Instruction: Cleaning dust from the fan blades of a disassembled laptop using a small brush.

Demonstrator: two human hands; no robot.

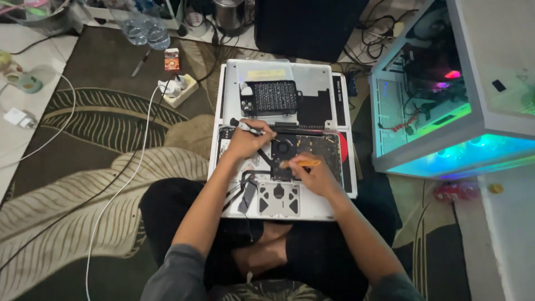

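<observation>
Two hands over opened laptop [281, 167], left hand [247, 142] gripping screwdriver [245, 127], right hand [315, 175] pinching orange tool [301, 163]

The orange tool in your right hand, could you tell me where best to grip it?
Grip the orange tool along its handle at the right end, coming from the right, as the right hand does. It lies nearly flat, its left tip pointing into the opened laptop, so that end should stay free. The left hand holds a dark tool.

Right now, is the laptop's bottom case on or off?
Off. The laptop lies with fan and circuit board exposed; the removed silver cover lies just beyond it. Both hands work inside.
</observation>
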